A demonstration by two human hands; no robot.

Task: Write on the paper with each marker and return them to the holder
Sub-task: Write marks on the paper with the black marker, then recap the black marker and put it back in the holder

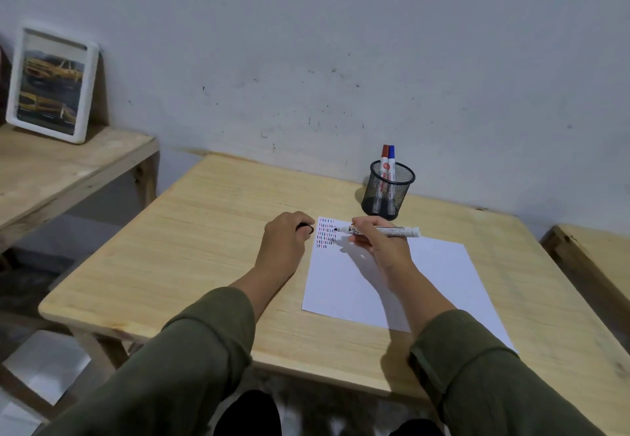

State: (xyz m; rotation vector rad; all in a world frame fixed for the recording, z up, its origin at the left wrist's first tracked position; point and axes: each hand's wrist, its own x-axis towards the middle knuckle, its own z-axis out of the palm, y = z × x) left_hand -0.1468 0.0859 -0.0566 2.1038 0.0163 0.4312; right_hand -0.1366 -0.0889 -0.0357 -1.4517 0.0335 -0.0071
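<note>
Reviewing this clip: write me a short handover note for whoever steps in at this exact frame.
Right hand: holds the uncapped white-barrelled black marker, tip at the marks.
Left hand: closed on a small black object, likely the marker's cap.
White paper sheet lies on the light wooden table; rows of short red, blue and black strokes fill its far left corner.
Red-capped marker and blue-capped marker stand in the black mesh holder.
Left: finish black strokes, cap, return to holder.
</note>
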